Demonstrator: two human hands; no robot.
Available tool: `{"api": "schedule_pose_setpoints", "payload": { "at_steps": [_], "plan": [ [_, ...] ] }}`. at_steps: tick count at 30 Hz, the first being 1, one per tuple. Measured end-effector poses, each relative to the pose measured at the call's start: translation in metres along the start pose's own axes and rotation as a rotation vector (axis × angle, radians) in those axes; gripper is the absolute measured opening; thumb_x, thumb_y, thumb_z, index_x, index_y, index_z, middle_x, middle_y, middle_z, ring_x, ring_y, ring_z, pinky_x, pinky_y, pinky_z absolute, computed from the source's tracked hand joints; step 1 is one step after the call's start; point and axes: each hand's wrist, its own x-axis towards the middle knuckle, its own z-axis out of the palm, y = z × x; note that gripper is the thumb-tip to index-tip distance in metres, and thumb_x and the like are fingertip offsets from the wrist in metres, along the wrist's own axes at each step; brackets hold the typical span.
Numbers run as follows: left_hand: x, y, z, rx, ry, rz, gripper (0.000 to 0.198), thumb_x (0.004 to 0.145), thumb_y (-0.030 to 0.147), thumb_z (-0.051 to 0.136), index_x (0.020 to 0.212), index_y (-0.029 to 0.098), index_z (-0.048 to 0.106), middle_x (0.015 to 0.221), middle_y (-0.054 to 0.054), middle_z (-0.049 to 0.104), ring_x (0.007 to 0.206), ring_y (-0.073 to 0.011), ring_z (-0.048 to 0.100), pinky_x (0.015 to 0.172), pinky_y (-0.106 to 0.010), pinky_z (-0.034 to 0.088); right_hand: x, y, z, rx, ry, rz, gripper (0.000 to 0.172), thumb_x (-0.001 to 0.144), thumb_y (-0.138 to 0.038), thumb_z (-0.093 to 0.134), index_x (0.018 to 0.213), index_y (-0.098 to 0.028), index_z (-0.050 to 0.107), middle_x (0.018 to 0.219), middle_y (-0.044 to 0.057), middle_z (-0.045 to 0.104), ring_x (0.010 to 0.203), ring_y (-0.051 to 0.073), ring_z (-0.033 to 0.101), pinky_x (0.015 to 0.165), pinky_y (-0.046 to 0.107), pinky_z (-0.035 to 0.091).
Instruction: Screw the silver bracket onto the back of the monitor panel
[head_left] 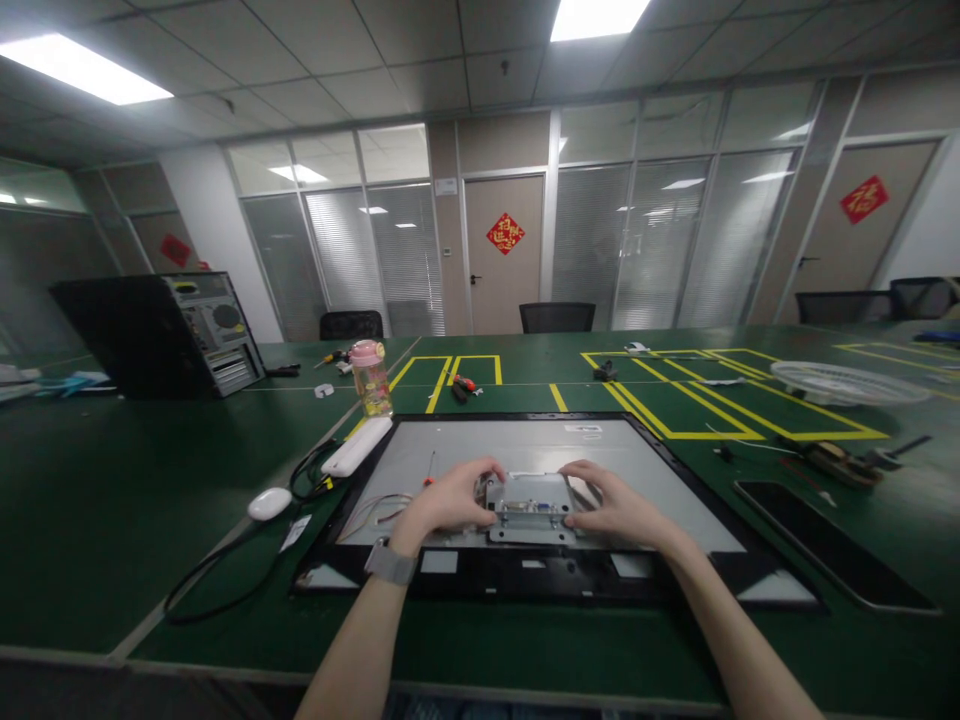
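A flat monitor panel with a black frame and grey metal back lies on the green table in front of me. Over its lower middle is a silver metal bracket box with video ports along its near side. My left hand grips the box's left edge, thumb low and fingers at the top. On the right edge my right hand is closed in the same way. Whether the box rests on the panel or is slightly raised, I cannot tell. Thin wires and a small red-handled screwdriver lie left of my left hand.
A computer tower stands far left. Beside the panel are a pink-lidded bottle, a white power strip, a white mouse and black cables. Pliers lie behind. At right are a black slab and a white round grille.
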Motion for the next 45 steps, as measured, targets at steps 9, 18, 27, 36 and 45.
{"api": "schedule_pose_setpoints", "payload": {
  "at_steps": [9,18,27,36,45],
  "plan": [
    [0.002,0.000,0.005,0.129,-0.017,0.066,0.043,0.073,0.018,0.057,0.115,0.023,0.049,0.100,0.000,0.053,0.079,-0.0156,0.051,0.072,-0.024,0.041,0.008,0.012,0.009,-0.014,-0.049,0.046,0.062,0.072,-0.036,0.066,0.128,-0.013,0.053,0.136,0.015,0.050,0.125,0.029,0.047,0.108,0.042,0.032],
    [0.004,-0.003,0.009,0.154,-0.026,0.011,0.048,0.075,0.020,0.058,0.122,0.023,0.046,0.106,-0.002,0.056,0.080,-0.0172,0.055,0.074,-0.026,0.043,0.007,0.014,0.014,-0.040,-0.071,0.111,0.074,0.076,-0.036,0.062,0.142,-0.014,0.036,0.144,0.015,0.044,0.133,0.027,0.039,0.111,0.044,0.027],
    [-0.005,0.003,-0.001,0.059,0.004,0.114,0.056,0.076,0.015,0.057,0.130,0.024,0.045,0.136,-0.006,0.047,0.121,-0.0238,0.047,0.102,-0.032,0.036,0.001,0.000,0.009,0.091,0.032,0.089,0.068,0.073,-0.038,0.067,0.135,-0.023,0.043,0.137,0.009,0.050,0.127,0.028,0.045,0.105,0.045,0.036],
    [-0.009,0.007,-0.008,0.010,-0.059,0.102,0.075,0.056,0.021,0.081,0.125,0.025,0.052,0.127,-0.004,0.053,0.117,-0.0269,0.050,0.100,-0.035,0.039,-0.007,-0.006,0.005,0.087,-0.085,0.073,0.070,0.063,-0.025,0.073,0.128,-0.023,0.048,0.127,0.006,0.055,0.116,0.026,0.053,0.103,0.039,0.037],
    [-0.005,0.002,-0.003,0.062,-0.053,0.143,0.081,0.054,0.021,0.083,0.128,0.029,0.051,0.122,-0.004,0.052,0.114,-0.0268,0.051,0.098,-0.036,0.040,-0.007,-0.010,0.004,0.085,-0.057,0.065,0.070,0.059,-0.023,0.075,0.124,-0.020,0.049,0.127,0.009,0.056,0.119,0.028,0.051,0.105,0.041,0.034]
  ]
}}
